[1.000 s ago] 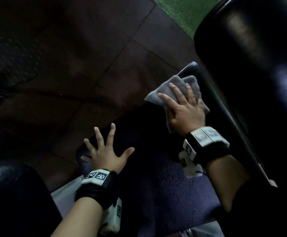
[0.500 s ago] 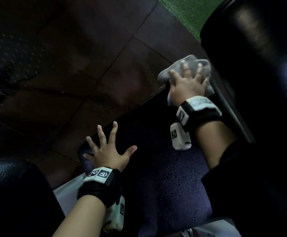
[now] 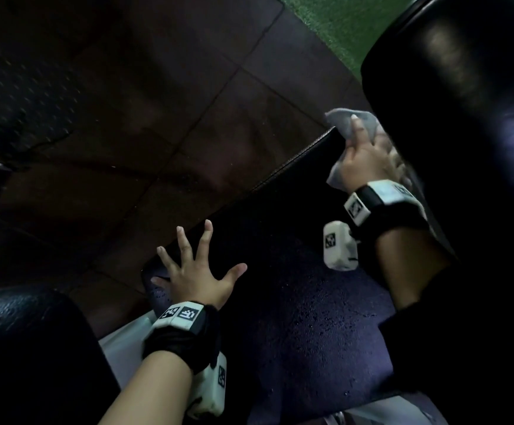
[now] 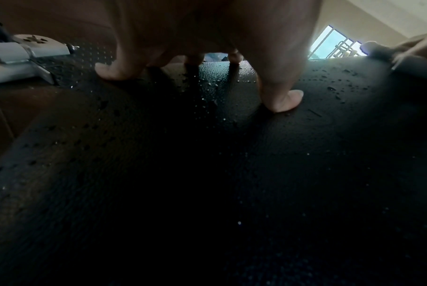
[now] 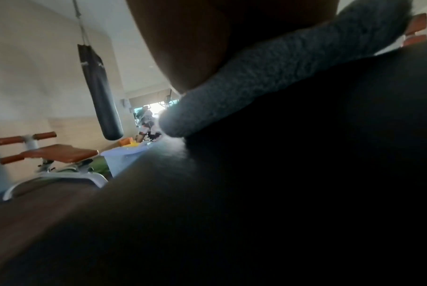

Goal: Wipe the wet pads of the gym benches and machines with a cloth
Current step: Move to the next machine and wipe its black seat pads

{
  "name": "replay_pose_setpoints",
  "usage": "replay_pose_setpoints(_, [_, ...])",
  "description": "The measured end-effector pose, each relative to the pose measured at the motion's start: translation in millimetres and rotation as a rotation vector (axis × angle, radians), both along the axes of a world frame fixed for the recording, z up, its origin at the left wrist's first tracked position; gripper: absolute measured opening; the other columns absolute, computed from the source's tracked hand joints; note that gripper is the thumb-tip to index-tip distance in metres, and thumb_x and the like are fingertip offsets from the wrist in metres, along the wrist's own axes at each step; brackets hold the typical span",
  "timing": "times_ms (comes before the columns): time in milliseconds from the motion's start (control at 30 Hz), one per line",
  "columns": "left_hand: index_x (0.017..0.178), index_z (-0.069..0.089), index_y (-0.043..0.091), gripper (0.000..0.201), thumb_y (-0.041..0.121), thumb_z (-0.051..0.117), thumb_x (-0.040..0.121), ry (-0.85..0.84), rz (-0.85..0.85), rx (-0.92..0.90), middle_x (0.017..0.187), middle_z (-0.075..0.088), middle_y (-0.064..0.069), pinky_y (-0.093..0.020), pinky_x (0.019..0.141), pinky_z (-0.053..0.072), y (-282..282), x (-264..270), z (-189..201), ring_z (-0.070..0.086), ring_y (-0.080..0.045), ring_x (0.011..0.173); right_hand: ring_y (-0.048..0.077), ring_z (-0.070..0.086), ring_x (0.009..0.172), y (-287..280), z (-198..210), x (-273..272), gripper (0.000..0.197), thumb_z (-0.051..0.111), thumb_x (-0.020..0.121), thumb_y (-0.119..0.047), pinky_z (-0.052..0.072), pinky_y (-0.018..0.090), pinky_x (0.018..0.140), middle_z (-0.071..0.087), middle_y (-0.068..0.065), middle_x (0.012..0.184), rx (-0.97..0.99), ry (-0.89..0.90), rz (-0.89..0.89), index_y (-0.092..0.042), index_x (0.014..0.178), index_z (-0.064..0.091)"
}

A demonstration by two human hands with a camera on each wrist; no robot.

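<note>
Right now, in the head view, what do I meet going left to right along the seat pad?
left hand spread flat on the pad's left edge → droplet-speckled seat pad → white wrist camera → right hand pressing the grey cloth at the far corner.

My left hand [image 3: 194,276] lies flat with fingers splayed wide; my right hand [image 3: 361,157] reaches forward, arm extended, fingers pressing down.
</note>
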State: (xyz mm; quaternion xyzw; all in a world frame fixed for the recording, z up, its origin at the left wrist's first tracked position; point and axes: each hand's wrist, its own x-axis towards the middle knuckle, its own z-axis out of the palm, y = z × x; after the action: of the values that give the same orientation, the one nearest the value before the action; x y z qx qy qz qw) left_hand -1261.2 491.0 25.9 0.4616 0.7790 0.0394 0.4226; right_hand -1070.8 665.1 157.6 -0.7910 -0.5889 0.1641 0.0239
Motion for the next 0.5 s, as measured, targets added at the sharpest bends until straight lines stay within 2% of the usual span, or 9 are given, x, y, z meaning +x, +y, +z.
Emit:
replay_pose_setpoints(33, [0.140,-0.013,0.058,0.098,0.078,0.052,0.069,0.000,0.002,0.003,0.157,-0.023,0.007,-0.073,0.105,0.012,0,0,0,-0.019,-0.037,0.143,0.028,0.025,0.138,6,-6,-7,0.051,0.035,0.100,-0.023,0.023,0.025,0.099,0.020,0.003,0.156,-0.018,-0.106,0.042,-0.033,0.148,0.022])
replay_pose_setpoints(67, [0.141,-0.012,0.058,0.098,0.077,0.053,0.070,0.000,0.004,0.004,0.157,-0.022,0.007,-0.072,0.105,0.011,0,0,1,-0.019,-0.038,0.143,0.031,0.018,0.141,10,-13,-13,0.051,0.037,0.099,-0.028,0.019,0.036,0.109,0.014,0.000,0.158,-0.025,-0.221,0.122,-0.039,0.146,0.025])
replay_pose_setpoints(100, [0.141,-0.011,0.057,0.098,0.077,0.053,0.070,-0.001,0.004,0.004,0.158,-0.022,0.007,-0.072,0.106,0.010,1,0,0,-0.019,-0.038,0.143,0.034,0.011,0.143,12,-23,-18,0.048,0.038,0.097,-0.033,0.011,0.047,0.113,0.012,-0.003,0.159,-0.026,-0.316,0.232,-0.043,0.143,0.030])
replay_pose_setpoints(167, [0.142,-0.011,0.056,0.098,0.076,0.053,0.070,-0.007,0.007,0.001,0.158,-0.022,0.006,-0.071,0.105,0.010,1,0,0,-0.019,-0.038,0.143,0.033,-0.001,0.145,7,-41,-24,0.043,0.037,0.096,-0.040,-0.005,0.056,0.112,0.014,-0.009,0.158,-0.043,-0.396,0.435,-0.048,0.138,0.036])
replay_pose_setpoints(233, [0.142,-0.011,0.057,0.098,0.077,0.052,0.069,-0.007,0.005,0.004,0.157,-0.022,0.007,-0.073,0.105,0.010,1,0,1,-0.019,-0.037,0.143,0.031,-0.003,0.145,-11,-53,-25,0.042,0.037,0.095,-0.042,-0.011,0.056,0.112,0.016,-0.011,0.157,-0.031,-0.387,0.542,-0.051,0.137,0.036])
replay_pose_setpoints(367, [0.141,-0.010,0.058,0.097,0.078,0.052,0.068,0.001,0.010,0.020,0.158,-0.021,0.008,-0.074,0.105,0.012,0,0,2,-0.018,-0.036,0.144,0.032,0.006,0.146,-45,-60,-19,0.047,0.043,0.091,-0.043,-0.007,0.056,0.114,0.024,-0.007,0.156,0.035,-0.291,0.659,-0.048,0.138,0.038])
replay_pose_setpoints(433, [0.142,-0.009,0.057,0.098,0.078,0.054,0.068,-0.006,0.004,-0.009,0.158,-0.021,0.008,-0.074,0.105,0.011,1,-1,6,-0.018,-0.036,0.144,0.025,0.001,0.147,-57,-57,-11,0.053,0.042,0.091,-0.049,-0.010,0.050,0.115,0.015,-0.005,0.158,0.040,-0.244,0.672,-0.047,0.142,0.029])
replay_pose_setpoints(500, [0.146,-0.002,0.050,0.100,0.073,0.059,0.070,0.001,0.034,-0.048,0.159,-0.016,0.002,-0.073,0.106,0.009,7,2,13,-0.016,-0.036,0.144,0.021,-0.002,0.147,-69,-49,1,0.056,0.032,0.090,-0.054,-0.014,0.043,0.115,0.008,-0.006,0.159,0.118,-0.185,0.589,-0.045,0.145,0.024])
